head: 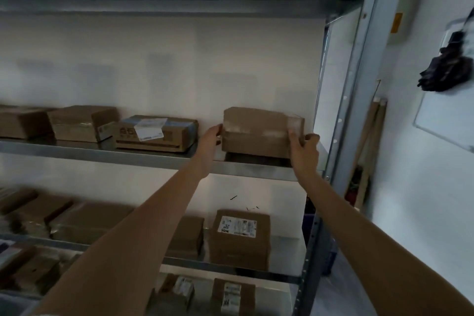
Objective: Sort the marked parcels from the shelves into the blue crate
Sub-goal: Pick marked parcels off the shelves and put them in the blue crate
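A plain brown parcel (259, 132) is grasped at its two ends by both grips, left hand (210, 140) and right hand (304, 147), and held tilted just above the right end of the upper metal shelf (154, 158), with three other boxes (156, 133) ranged well to its left.

Left of the labelled box (240, 238), the lower-shelf parcels (38, 215) are blurred and crossed by an arm; its label print is illegible. The held box (259, 132) hides most fingers.
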